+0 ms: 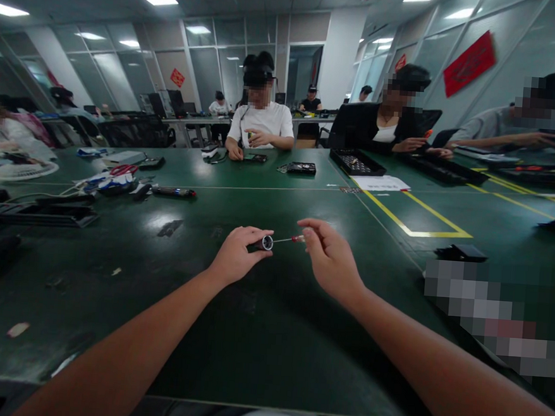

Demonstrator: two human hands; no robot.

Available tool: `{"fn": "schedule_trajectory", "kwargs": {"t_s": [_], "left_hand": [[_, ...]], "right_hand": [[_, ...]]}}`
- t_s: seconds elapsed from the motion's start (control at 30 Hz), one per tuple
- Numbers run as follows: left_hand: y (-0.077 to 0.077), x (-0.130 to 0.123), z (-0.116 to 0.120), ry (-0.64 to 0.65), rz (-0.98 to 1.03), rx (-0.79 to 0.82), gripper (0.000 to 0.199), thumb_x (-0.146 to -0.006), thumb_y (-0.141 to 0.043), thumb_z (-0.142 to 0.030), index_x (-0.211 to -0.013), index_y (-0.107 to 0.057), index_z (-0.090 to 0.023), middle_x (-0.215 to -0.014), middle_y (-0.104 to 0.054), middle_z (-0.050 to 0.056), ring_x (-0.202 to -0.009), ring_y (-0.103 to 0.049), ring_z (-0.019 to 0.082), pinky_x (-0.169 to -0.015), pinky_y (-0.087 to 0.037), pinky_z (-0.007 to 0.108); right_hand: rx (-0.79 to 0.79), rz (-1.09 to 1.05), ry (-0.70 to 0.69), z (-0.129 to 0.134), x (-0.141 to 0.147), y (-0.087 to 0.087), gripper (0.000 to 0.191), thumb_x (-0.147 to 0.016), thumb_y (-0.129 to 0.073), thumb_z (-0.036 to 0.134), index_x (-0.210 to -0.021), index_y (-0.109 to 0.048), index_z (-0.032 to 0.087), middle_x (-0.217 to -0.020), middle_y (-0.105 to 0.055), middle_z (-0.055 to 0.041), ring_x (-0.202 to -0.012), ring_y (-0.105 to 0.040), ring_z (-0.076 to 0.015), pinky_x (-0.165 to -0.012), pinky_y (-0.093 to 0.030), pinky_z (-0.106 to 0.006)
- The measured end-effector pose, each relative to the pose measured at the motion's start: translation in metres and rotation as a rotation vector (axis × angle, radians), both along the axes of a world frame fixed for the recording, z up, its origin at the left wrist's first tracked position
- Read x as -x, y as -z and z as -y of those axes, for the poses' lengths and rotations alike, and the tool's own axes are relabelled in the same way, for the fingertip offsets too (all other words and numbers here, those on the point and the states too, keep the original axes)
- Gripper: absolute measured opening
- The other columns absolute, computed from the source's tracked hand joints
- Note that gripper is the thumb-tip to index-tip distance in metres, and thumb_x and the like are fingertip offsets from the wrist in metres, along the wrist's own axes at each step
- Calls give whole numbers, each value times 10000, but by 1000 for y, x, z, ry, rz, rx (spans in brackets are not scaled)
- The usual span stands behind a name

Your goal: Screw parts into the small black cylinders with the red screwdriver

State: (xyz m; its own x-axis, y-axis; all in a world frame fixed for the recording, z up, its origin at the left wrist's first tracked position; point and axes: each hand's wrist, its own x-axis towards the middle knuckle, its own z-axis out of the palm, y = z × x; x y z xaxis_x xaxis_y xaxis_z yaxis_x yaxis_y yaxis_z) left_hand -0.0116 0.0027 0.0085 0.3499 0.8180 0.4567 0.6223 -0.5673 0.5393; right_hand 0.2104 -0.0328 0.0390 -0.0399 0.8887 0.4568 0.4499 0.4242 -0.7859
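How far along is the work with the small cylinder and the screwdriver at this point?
Done: nothing clearly finished. In hand: the left hand holds a small metal cylinder above the green table, and the right hand points a thin red-handled screwdriver at its open end. Left: whether the tip is seated cannot be told.

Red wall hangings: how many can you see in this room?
3: a large red hanging on the right wall, a smaller one farther along it, another on the back-left glass. People may hide more.

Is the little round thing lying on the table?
No, the left hand holds the small cylinder up off the green table.
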Motion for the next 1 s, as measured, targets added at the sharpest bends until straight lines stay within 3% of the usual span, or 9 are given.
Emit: {"fn": "schedule_trajectory", "kwargs": {"t_s": [0.13, 0.3, 0.43, 0.6, 0.73, 0.8, 1.0], "left_hand": [[-1, 1, 0, -24, 23, 9, 458, -807, -811, -197, -1242, -691, -275, -1175, -713, 38, -1086, -626, 236, -991, -450, 439], [-2, 0, 1, -3, 6, -3, 462, -807, -812, -205, -1245, -688, -286, -1168, -716, 33, -1096, -626, 238, -1000, -442, 454], [0, -1, 0, -5, 5, 3, 459, -810, -807, -202, -1245, -688, -287, -1174, -715, 38, -1102, -627, 243, -999, -449, 459], [-1, 0, -1, 14, -30, -12, 480, -811, -802, -189, -1264, -676, -286, -1183, -708, 45, -1107, -626, 244, -1019, -445, 475], [-3, -1, -2, 34, -107, -43, 478, -858, -749, -189, -1313, -645, -291, -1180, -695, 52, -1104, -613, 236, -1035, -441, 485], [-2, -1, -3, 28, -112, -26, 477, -867, -735, -185, -1325, -638, -280, -1178, -690, 57, -1098, -615, 232, -1029, -449, 475], [2, -1, -3, 48, -50, 27, 494, -868, -736, -212, -1343, -628, -294, -1204, -682, 58, -1090, -615, 226, -996, -471, 441]], "right_hand": [[17, -29, -34, 1, 2, 3, 249, -980, -475, 358, -1100, -629, 203, -866, -684, -38, -708, -605, -173, -631, -444, -304], [14, -5, -4, 2, 1, 3, 375, -1022, -397, 460, -1095, -679, 224, -772, -654, -20, -633, -571, -166, -606, -421, -313], [24, -65, -1, -1, 1, 2, 312, -971, -493, 396, -1171, -632, 202, -830, -674, -32, -718, -611, -186, -657, -452, -329], [139, -314, -44, -10, 3, 7, 275, -943, -527, 442, -976, -655, 201, -823, -664, -35, -749, -615, -185, -712, -491, -345], [403, -702, 1, -18, 3, 11, 274, -918, -546, 459, -804, -598, 215, -652, -539, 22, -556, -495, -139, -593, -484, -317], [455, -797, 33, -22, 2, 13, 269, -902, -575, 455, -773, -578, 219, -606, -492, 40, -511, -447, -125, -548, -468, -299], [278, -646, 42, -24, 1, 19, 297, -899, -583, 518, -883, -604, 222, -759, -608, -5, -676, -577, -157, -636, -535, -313]]}}
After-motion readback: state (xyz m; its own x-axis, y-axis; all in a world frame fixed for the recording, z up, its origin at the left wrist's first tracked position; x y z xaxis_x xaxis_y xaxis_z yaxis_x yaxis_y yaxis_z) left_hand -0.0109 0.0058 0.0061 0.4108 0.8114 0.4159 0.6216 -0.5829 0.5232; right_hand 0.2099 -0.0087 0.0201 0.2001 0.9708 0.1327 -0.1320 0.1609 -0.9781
